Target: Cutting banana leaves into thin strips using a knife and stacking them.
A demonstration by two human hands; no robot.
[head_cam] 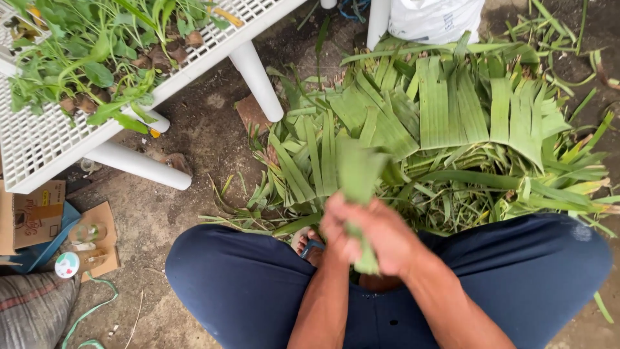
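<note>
My one camera sits on my head, looking almost straight down, close over my knees (232,271) and hands (368,236). It faces the leaf pile (452,136) ahead on the ground; the white rack (58,139) lies upper left, perhaps slightly blurred.

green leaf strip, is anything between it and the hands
No. Both the left hand and right hand are already closed directly around the green leaf strip; nothing visible sits between them.

Both hands, left hand (339,236) and right hand (387,239), apparently around a green leaf strip (358,174)
</note>
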